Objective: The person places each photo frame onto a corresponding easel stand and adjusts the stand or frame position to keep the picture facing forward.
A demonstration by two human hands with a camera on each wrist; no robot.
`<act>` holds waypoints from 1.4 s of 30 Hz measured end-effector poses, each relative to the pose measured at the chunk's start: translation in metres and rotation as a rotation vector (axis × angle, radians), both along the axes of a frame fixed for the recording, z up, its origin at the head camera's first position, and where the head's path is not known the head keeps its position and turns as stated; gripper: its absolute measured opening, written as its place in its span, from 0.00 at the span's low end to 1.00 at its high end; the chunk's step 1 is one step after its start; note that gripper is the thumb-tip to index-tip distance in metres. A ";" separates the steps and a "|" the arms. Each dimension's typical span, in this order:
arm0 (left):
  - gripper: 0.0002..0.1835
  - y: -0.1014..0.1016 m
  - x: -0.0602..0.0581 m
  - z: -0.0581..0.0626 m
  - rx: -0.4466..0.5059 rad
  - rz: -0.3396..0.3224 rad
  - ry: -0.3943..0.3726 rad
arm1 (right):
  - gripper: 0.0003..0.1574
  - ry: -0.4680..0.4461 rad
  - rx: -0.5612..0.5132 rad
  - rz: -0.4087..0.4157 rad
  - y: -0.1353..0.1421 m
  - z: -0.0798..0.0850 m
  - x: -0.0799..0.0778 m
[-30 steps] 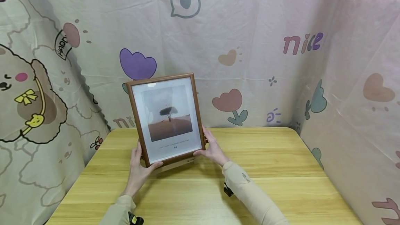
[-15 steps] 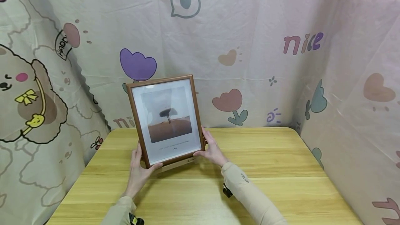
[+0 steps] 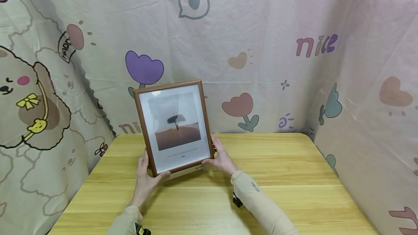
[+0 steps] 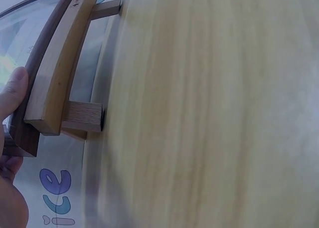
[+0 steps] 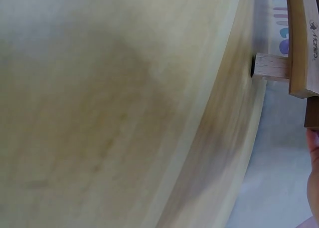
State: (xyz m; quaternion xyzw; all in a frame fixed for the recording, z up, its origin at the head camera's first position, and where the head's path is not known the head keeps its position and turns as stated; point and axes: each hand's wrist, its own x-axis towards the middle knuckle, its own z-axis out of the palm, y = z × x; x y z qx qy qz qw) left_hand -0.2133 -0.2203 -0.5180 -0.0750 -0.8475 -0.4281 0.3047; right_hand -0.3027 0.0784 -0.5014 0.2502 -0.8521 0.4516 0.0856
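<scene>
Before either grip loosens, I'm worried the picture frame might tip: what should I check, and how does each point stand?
1. Left-hand grip on the picture frame: ok, at its lower left corner, thumb in front.
2. Right-hand grip: ok, at the lower right corner.
3. Wooden stand with its bar along the picture frame's lower edge: ok.
4. Picture frame parallel to the far edge of the table: not ok, slanted in the head view.
5. Picture frame's back against its support: cannot tell, hidden.
</scene>
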 end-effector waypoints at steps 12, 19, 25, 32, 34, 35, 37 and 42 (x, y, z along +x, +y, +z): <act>0.69 0.002 -0.001 -0.003 0.011 0.003 0.008 | 0.78 -0.018 0.019 -0.020 -0.002 0.002 0.004; 0.69 0.003 0.000 -0.005 0.017 0.007 0.004 | 0.76 -0.043 0.016 -0.035 -0.003 0.003 0.007; 0.69 0.003 0.000 -0.004 -0.010 0.041 -0.047 | 0.76 -0.021 0.030 -0.031 -0.003 0.002 0.006; 0.67 0.006 0.006 0.001 -0.025 0.050 -0.117 | 0.72 -0.042 0.083 -0.035 -0.001 0.004 0.011; 0.66 0.006 0.007 0.003 -0.027 0.046 -0.132 | 0.71 -0.049 0.096 -0.033 -0.001 0.004 0.012; 0.65 0.007 0.008 0.004 -0.029 0.044 -0.141 | 0.71 -0.052 0.100 -0.033 -0.001 0.004 0.013; 0.65 0.007 0.010 0.006 -0.028 0.038 -0.170 | 0.69 -0.059 0.102 -0.028 -0.001 0.004 0.014; 0.62 0.006 0.016 0.011 -0.018 0.021 -0.288 | 0.64 -0.100 0.071 -0.003 0.000 0.004 0.015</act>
